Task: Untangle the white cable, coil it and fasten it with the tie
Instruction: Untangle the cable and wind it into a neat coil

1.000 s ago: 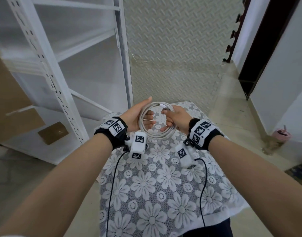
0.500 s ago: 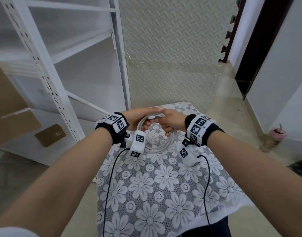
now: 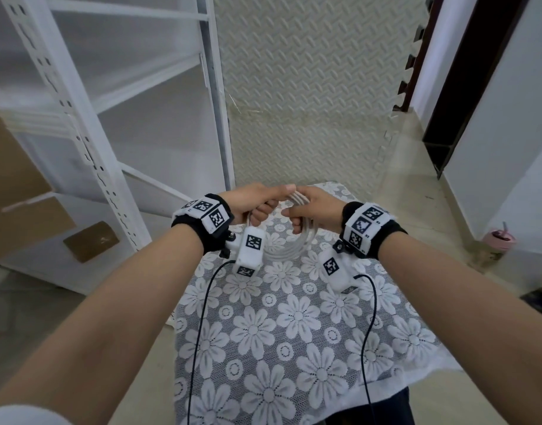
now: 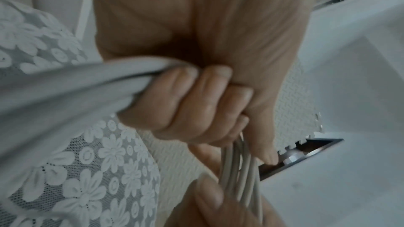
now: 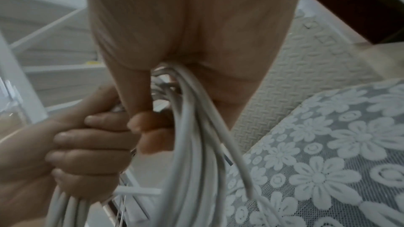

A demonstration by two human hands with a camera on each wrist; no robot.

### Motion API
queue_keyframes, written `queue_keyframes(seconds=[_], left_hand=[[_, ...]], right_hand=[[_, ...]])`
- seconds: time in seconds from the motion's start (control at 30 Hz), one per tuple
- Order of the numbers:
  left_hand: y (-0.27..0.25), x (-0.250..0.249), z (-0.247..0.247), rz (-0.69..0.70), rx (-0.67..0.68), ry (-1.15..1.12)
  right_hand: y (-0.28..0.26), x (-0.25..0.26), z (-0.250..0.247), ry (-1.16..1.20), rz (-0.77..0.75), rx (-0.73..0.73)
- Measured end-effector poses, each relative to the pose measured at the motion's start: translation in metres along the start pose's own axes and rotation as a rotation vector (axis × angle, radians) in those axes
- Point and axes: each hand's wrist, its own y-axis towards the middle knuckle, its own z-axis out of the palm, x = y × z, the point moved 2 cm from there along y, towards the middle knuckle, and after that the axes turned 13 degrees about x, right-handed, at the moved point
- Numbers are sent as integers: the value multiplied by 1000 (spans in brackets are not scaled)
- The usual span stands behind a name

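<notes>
Both of my hands grip the coiled cable [image 3: 289,245] above the cloth [image 3: 297,326]: my left hand [image 3: 253,200] has its fingers curled round the bundled loops, and my right hand [image 3: 314,210] is closed on the strands just beside it, thumbs nearly touching.

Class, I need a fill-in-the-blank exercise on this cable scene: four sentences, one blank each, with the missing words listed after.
1. The white cable is wound into a ____.
2. The left hand and right hand both ____ the cable.
3. The cloth on the table has a pattern of white ____.
4. A pink cup stands on the ____, to the person's right.

Missing words: coil; grip; flowers; floor
</notes>
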Motion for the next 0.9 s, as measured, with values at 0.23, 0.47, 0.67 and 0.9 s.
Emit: queue_keyframes(seconds=[0.23, 0.47, 0.67, 0.9], left_hand=[[-5, -2, -16, 173, -195, -252], [-6, -2, -22, 257, -247, -369], [-10, 0, -31, 307, -263, -477], [-7, 7, -26, 309, -196, -589]], right_hand=[[-4, -6, -11, 100, -100, -168], [-8, 1, -15, -178, -65, -391], [-13, -8, -28, 20, -123, -584], [-10, -17, -29, 561, -158, -427]])
